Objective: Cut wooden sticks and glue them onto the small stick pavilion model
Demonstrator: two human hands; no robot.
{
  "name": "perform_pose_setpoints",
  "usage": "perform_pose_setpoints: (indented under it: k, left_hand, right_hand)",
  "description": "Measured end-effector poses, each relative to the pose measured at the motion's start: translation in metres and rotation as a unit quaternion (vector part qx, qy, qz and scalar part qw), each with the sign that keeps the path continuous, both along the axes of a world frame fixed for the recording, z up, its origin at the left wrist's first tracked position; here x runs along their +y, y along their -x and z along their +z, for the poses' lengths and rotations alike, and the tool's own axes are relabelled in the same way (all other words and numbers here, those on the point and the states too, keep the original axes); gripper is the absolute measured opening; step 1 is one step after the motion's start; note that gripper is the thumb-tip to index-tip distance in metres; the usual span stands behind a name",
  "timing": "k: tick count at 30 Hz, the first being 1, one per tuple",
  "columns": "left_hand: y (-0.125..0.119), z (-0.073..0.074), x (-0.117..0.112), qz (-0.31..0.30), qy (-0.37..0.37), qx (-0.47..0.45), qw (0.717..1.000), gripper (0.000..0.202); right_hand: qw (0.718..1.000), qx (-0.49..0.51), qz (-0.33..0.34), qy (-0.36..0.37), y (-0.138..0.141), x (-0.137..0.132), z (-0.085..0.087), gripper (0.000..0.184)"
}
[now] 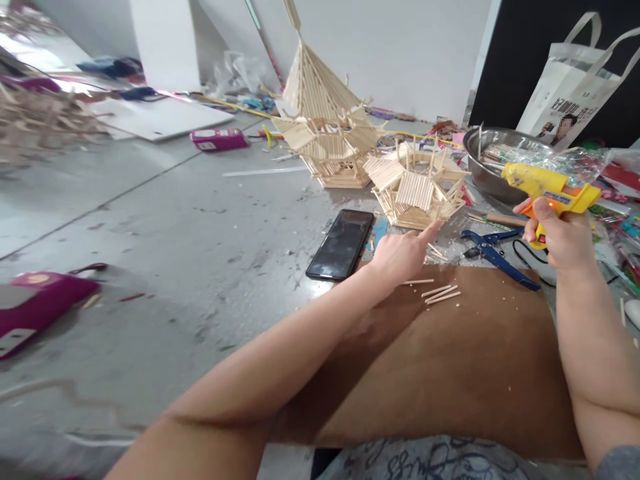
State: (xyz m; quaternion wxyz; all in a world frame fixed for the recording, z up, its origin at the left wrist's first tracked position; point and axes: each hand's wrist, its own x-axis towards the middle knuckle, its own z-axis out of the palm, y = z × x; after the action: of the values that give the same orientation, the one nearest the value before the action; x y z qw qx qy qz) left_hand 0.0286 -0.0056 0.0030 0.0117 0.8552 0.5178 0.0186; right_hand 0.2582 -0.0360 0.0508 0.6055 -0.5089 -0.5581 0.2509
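Observation:
My right hand (567,233) is wrapped around the handle of a yellow hot glue gun (550,190), raised over the right side with its nozzle toward the left. My left hand (403,257) reaches forward with the index finger stretched out to the lower edge of a small wooden-stick pavilion model (415,190). Whether the fingertip touches it I cannot tell, and the other fingers are partly hidden. Behind stands a taller stick tower (333,127) with a pointed roof. Several loose sticks (440,293) lie on a brown board (450,373) in front of me.
A black phone (341,245) lies left of the board. Blue cutting pliers (500,257) rest at its far right edge. A metal bowl (493,177) of scraps and a white tote bag (563,87) stand behind the glue gun. Purple power strips (45,303) lie leftward.

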Motion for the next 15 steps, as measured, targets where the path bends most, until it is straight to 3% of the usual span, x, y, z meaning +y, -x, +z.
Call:
perform_pose_setpoints:
  k: [15]
  left_hand:
    - [0.002,-0.007,0.018,0.034,-0.025,0.009,0.999,0.056]
  right_hand:
    - [1.0,-0.007,-0.001,0.021,0.003,-0.001,0.0,0.031]
